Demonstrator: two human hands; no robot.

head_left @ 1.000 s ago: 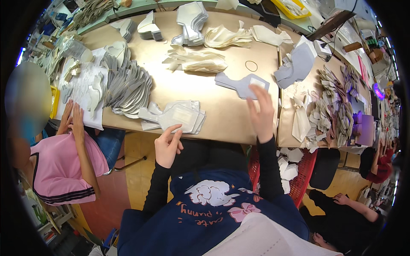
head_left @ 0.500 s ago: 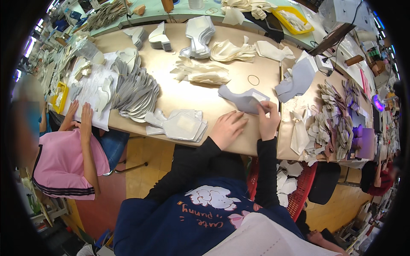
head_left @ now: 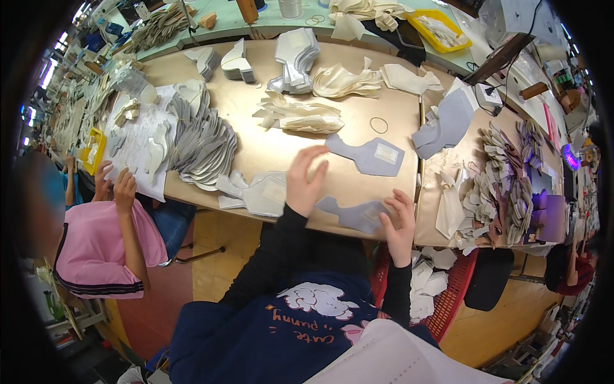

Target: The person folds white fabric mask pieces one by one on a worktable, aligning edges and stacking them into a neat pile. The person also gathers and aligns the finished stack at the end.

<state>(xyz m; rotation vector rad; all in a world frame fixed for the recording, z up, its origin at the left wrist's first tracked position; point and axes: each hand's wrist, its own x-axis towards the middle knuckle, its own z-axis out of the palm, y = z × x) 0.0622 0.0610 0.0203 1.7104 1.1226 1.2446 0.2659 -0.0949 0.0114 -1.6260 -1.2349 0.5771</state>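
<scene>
Tan table (head_left: pixel 400 109), cream stack (head_left: pixel 304 118) beyond; left hand (head_left: pixel 306 182), right hand (head_left: pixel 401 229) spread near grey pieces (head_left: pixel 368 158).

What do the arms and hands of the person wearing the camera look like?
The left hand and right hand are bare, without gloves. Both arms wear long, plain black sleeves reaching the wrists, with a dark blue top over the shoulders. No cables show on them.

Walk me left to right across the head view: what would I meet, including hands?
Yellow tray, fanned grey pieces, pale grey stack, left hand, nearer blue-grey cutout, right hand, blue-grey pile, heap of small pieces.
</scene>
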